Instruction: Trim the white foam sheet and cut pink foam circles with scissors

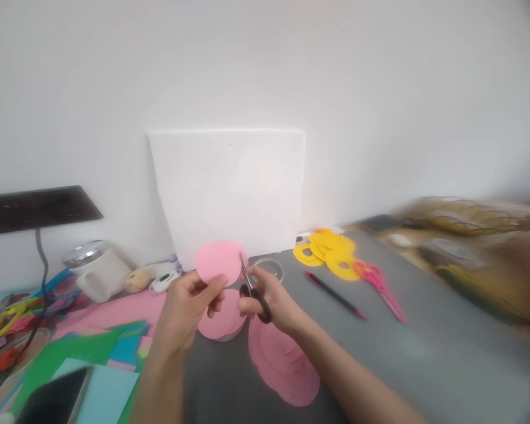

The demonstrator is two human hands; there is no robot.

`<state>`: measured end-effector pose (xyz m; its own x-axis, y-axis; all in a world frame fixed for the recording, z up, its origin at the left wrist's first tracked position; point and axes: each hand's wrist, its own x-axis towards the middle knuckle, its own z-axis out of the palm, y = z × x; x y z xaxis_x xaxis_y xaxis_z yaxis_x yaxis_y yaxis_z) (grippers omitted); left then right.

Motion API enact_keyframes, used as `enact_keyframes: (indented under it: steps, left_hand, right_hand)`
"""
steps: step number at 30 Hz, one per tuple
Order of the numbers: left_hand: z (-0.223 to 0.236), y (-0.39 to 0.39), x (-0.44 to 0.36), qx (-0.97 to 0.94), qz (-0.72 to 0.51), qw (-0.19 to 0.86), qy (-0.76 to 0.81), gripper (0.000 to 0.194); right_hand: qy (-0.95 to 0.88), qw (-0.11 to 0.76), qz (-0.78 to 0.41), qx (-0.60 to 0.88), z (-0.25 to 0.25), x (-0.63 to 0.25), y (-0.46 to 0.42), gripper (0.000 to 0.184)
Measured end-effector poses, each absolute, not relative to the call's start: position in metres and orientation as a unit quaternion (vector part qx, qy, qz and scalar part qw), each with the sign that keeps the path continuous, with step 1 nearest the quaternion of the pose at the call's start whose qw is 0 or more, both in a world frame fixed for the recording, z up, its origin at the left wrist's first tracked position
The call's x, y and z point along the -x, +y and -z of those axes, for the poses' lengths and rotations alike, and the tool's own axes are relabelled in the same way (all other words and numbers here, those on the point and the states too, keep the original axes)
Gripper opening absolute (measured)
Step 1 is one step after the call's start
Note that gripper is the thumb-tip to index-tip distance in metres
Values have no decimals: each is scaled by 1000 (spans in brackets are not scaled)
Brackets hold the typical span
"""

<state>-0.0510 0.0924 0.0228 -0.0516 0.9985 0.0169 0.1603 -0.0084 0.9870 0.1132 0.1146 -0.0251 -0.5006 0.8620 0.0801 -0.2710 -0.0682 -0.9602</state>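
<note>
Between the thumb and fingers of my left hand (193, 306) is a round pink paper disc (218, 262), raised above the table. My right hand (267, 297) grips black-handled scissors (249, 281), whose blades reach up to the disc's right edge. Whether the blades have cut into the paper is too blurred to tell. Under my hands lies a stack of pink paper circles (223, 318). Closer to me, more overlapping pink paper circles (287, 371) rest on the dark grey mat, partly below my right forearm. A clear round ring or lid (274, 265) sits just behind my right hand.
Yellow paper rings (331, 250), a black pen (335, 294) and pink scissors (382, 288) lie to the right on the grey mat (424, 353). A white board (234, 188) leans on the wall. At left are a white mug (99, 274), coloured paper (79, 347) and a phone (55, 397).
</note>
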Motion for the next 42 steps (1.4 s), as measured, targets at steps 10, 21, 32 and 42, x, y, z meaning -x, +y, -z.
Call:
enact_keyframes:
  steps: [10, 21, 32, 42]
  left_hand:
    - [-21, 93, 54, -531, -457, 448, 555, 28]
    - [-23, 92, 54, -524, -468, 451, 551, 28]
    - [-24, 91, 56, -523, -468, 448, 553, 29]
    - [-24, 91, 59, -521, -483, 439, 550, 29]
  right_hand:
    - [-530, 416, -695, 252, 22, -117, 116, 60]
    - [-532, 421, -692, 247, 24, -117, 115, 56]
    - [-536, 419, -683, 266, 20, -116, 114, 49]
    - [-551, 418, -668, 274, 22, -114, 113, 42]
